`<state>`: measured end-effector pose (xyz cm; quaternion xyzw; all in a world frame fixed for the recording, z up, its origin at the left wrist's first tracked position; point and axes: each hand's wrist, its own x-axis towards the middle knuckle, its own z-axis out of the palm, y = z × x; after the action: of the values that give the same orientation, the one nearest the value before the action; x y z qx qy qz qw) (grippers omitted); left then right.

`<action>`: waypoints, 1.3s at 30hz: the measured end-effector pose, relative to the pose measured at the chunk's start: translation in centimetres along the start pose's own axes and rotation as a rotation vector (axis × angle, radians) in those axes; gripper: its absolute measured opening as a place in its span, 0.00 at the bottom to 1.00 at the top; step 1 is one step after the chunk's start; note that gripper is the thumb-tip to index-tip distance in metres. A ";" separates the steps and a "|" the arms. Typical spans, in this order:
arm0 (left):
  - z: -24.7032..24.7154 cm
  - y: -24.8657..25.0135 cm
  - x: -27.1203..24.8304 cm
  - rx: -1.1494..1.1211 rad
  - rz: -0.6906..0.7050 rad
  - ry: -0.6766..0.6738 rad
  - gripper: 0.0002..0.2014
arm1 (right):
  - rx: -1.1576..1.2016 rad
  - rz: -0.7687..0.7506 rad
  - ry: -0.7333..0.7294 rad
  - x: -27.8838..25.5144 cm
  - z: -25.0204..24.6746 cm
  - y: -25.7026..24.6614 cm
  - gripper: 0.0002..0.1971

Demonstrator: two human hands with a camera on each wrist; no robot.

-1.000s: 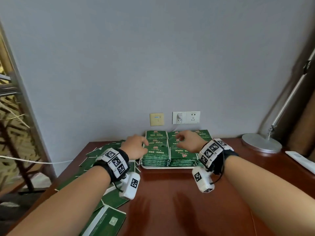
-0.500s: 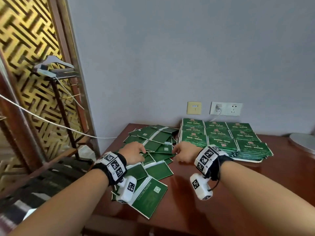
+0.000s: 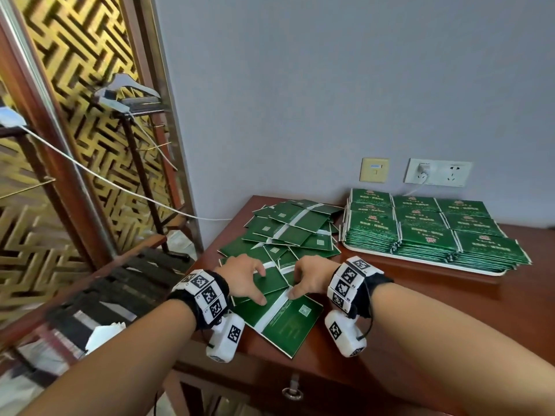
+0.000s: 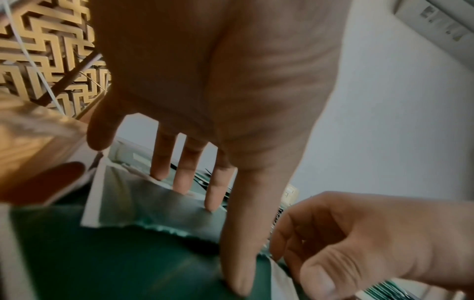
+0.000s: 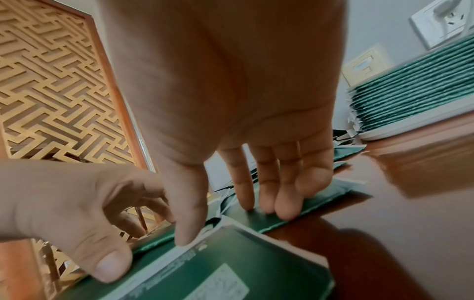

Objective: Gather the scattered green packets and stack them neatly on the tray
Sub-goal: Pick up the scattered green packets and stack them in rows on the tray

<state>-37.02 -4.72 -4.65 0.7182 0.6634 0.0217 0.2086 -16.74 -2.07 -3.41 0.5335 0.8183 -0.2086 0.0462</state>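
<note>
Several loose green packets [image 3: 288, 232] lie in a heap on the left part of the brown table [image 3: 420, 301]. To the right, a white tray [image 3: 420, 260] carries neat stacks of packets [image 3: 432, 232]. Both hands are at the heap's near end. My left hand [image 3: 244, 277] has straight fingers resting on one packet [image 4: 153, 203], its thumb on the front double packet [image 3: 282, 319]. My right hand [image 3: 309, 276] presses straight fingers [image 5: 266, 203] on another packet [image 5: 320, 194], with its thumb on the double packet's white seam. Neither hand grips anything.
A gold lattice screen [image 3: 60, 115] and a metal rack [image 3: 135, 139] stand left of the table, with a white cable [image 3: 120, 187] running to the wall. Wall sockets [image 3: 435, 172] sit behind the tray. A drawer pull [image 3: 292, 391] hangs below the table's front edge.
Both hands left the stacks on the tray and came left and nearer, onto the loose heap. The head view swung left with them.
</note>
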 end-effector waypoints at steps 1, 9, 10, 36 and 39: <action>0.0 0.1 0.0 0.007 0.003 0.002 0.40 | -0.003 0.002 0.001 0.1 0.1 -0.2 0.26; 0.3 0.0 0.2 0.022 0.007 0.037 0.27 | -0.027 -0.001 0.016 0.5 0.7 -1.0 0.29; 0.2 0.0 0.3 0.016 0.010 0.046 0.25 | -0.028 0.005 0.019 0.6 0.7 -1.0 0.28; -0.6 5.3 0.2 -0.032 0.124 0.227 0.11 | 0.307 0.125 0.149 -3.2 -2.7 6.4 0.26; 0.0 8.5 0.8 -0.007 0.185 0.190 0.10 | 0.325 0.194 0.178 -5.4 -3.4 9.5 0.24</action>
<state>-28.84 -4.20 -2.09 0.7703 0.6112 0.1113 0.1442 -5.40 -2.11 -1.47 0.6266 0.7196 -0.2844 -0.0933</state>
